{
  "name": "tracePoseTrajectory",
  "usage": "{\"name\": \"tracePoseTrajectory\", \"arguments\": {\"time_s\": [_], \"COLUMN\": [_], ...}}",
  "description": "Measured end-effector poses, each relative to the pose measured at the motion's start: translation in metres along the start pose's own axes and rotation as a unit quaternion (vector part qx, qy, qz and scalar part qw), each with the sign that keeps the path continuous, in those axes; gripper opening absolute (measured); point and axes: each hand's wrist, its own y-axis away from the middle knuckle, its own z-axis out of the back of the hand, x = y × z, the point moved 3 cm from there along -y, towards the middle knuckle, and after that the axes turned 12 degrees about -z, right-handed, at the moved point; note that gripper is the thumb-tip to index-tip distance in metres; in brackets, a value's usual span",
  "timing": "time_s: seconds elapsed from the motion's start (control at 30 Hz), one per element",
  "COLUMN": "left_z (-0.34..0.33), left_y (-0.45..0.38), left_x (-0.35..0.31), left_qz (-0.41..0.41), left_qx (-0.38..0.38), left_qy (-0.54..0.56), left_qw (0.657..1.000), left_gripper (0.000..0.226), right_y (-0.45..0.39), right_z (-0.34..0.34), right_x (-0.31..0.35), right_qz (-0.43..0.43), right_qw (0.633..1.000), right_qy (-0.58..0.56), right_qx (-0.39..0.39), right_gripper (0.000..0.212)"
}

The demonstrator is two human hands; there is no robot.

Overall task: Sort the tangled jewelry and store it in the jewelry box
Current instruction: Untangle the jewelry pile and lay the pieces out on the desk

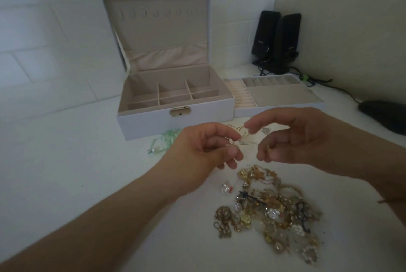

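Tangled jewelry pile [272,210] lies on the white bench [66,172] close to me, gold chains, clear stones and a dark cord knotted together. A clear stone piece [226,188] sits just left of the pile, apart from it. My left hand [204,146] pinches a small pale piece [80,142] between thumb and fingers, raised above the bench. My right hand [292,137] has curled fingers; something small and gold seems pinched at the fingertips, but I cannot tell for sure. Thin gold wire [241,133] shows between the hands. Jewelry box [175,117] stands beyond, lid up, its divided compartments holding nothing. Its lift-out tray [279,95] sits touching its right side. Green ribbon piece [162,144] lies in front of the box. Two black speakers [276,38] stand in the corner.
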Motion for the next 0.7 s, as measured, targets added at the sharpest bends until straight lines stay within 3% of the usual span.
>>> {"name": "tracePoseTrajectory", "arguments": {"time_s": [0.13,0.3,0.47,0.57,0.7], "left_z": [-0.0008,-0.0018,-0.0003,0.0009,0.0028], "left_y": [0.0004,0.0004,0.0006,0.0009,-0.0003], "left_x": [-0.0022,-0.0068,-0.0072,-0.0070,-0.0056], "left_qz": [-0.005,-0.010,-0.013,-0.012,-0.011], "left_qx": [-0.016,-0.030,-0.040,-0.055,-0.065], "left_qy": [-0.005,0.044,0.082,0.106,0.120], "left_qw": [1.000,0.999,0.996,0.993,0.991], "left_gripper": [0.008,0.029,0.024,0.015,0.003], "right_y": [0.0008,-0.0012,-0.0017,-0.0017,-0.0041], "right_z": [0.0033,0.0046,0.0012,0.0009,0.0015], "right_x": [0.0030,0.0024,0.0008,0.0016,0.0015], "right_qz": [-0.015,0.023,0.020,0.016,0.033], "right_qw": [0.999,0.997,0.982,0.983,0.983], "right_qy": [0.018,-0.053,-0.190,-0.184,-0.178], "right_qx": [-0.030,-0.050,0.011,0.002,-0.029], "right_gripper": [0.036,0.017,0.031,0.037,0.029]}}
